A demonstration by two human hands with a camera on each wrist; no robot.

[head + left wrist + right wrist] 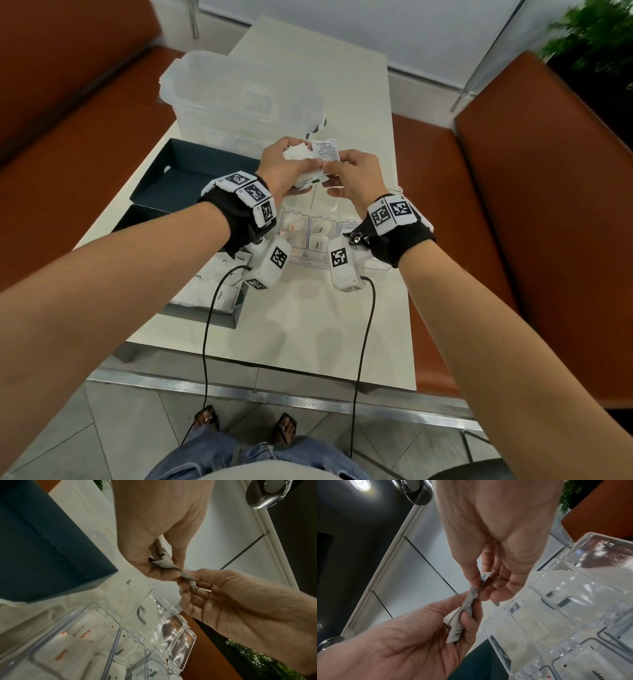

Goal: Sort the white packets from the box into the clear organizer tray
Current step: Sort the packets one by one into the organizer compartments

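Both hands are raised above the clear organizer tray (346, 224), meeting over the middle of the table. My left hand (291, 171) grips a small bunch of white packets (303, 181). My right hand (334, 173) pinches the lower edge of one printed white packet (325, 149) between thumb and forefinger, right against the left hand's bunch. The left wrist view shows the crumpled packets (163, 563) between the two hands, as does the right wrist view with the packets (469, 604). Some tray (181, 649) compartments hold packets (82, 631). The dark blue box (236, 317) at front left holds more white packets (212, 287).
A second dark blue box part (191, 174) lies open and empty behind the first. A large clear plastic bin (239, 92) stands at the back of the white table (308, 325). Brown benches (513, 205) flank the table. Cables hang from both wrist cameras.
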